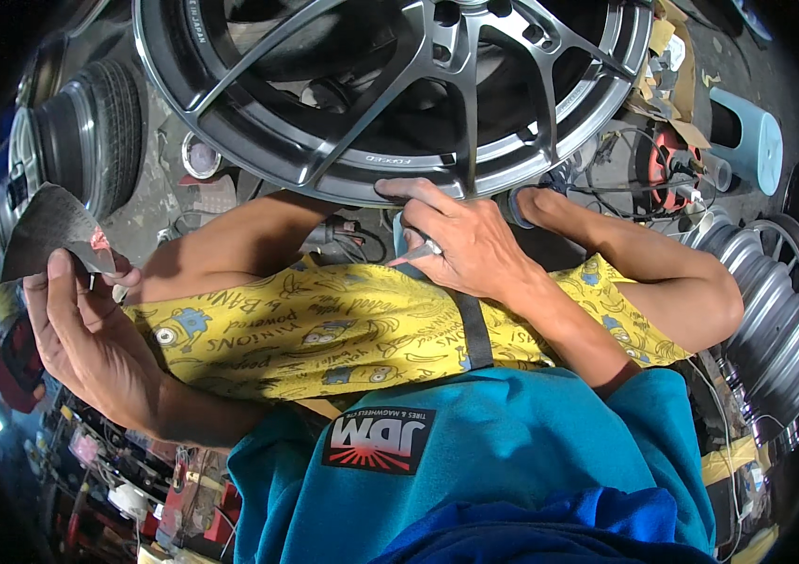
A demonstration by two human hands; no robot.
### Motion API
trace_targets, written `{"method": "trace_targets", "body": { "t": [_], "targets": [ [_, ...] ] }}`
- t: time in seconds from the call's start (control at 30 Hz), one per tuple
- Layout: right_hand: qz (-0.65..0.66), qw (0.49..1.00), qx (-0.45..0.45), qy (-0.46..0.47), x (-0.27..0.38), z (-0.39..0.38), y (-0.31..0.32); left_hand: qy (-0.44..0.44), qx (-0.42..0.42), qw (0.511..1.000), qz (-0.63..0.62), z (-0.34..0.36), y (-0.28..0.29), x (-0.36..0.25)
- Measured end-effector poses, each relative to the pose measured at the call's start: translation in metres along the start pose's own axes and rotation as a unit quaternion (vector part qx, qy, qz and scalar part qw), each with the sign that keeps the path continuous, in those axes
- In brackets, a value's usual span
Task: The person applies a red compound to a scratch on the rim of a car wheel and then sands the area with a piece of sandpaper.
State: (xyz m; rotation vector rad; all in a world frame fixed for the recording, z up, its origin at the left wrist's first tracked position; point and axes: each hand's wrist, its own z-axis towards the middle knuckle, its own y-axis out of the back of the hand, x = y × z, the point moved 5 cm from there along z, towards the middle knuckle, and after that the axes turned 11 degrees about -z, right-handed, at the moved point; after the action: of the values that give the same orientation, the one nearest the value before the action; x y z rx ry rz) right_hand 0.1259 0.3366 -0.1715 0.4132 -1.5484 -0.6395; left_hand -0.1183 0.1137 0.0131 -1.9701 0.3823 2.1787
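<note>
My left hand (pixel 89 329) is raised at the left, its fingers closed on a creased grey sheet (pixel 47 230) that looks like sandpaper. A smear of pink paste (pixel 100 240) shows at the sheet's right edge. A spoked grey alloy wheel (pixel 460 94) with a bright rim stands before me, between my knees. My right hand (pixel 465 240) is at its near edge, index finger against the rim's lip. Between the curled fingers of that hand sits a small pointed grey piece (pixel 415 254), perhaps a scraper blade; its far end is hidden.
A wheel with a tyre (pixel 103 136) stands at the left. Several bare rims (pixel 757 301) lie at the right. Behind them are a red power tool or machine (pixel 672 169) with cables and a light-blue plastic stool (pixel 747 141). Below left is assorted workshop clutter (pixel 150 489).
</note>
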Motion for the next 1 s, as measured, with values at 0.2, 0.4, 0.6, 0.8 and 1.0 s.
{"method": "trace_targets", "body": {
  "t": [0.2, 0.4, 0.6, 0.8, 1.0],
  "targets": [
    [-0.037, 0.999, 0.016, 0.009, 0.001, -0.015, 0.005, 0.001, -0.014, 1.000, -0.008, -0.001, 0.008, 0.003],
    [-0.040, 0.999, 0.012, -0.004, -0.007, -0.010, 0.006, 0.008, 0.038, 0.998, -0.044, 0.001, 0.015, 0.003],
    [-0.031, 0.999, 0.011, 0.000, -0.006, -0.002, 0.001, 0.008, 0.030, 0.999, -0.040, 0.001, 0.016, 0.003],
    [-0.046, 0.998, 0.016, 0.028, 0.001, 0.003, -0.003, 0.018, 0.035, 0.997, -0.063, 0.000, 0.002, 0.001],
    [-0.070, 0.997, -0.016, 0.000, -0.006, -0.019, 0.004, -0.025, 0.033, 0.999, 0.021, 0.000, 0.013, 0.003]
  ]
}}
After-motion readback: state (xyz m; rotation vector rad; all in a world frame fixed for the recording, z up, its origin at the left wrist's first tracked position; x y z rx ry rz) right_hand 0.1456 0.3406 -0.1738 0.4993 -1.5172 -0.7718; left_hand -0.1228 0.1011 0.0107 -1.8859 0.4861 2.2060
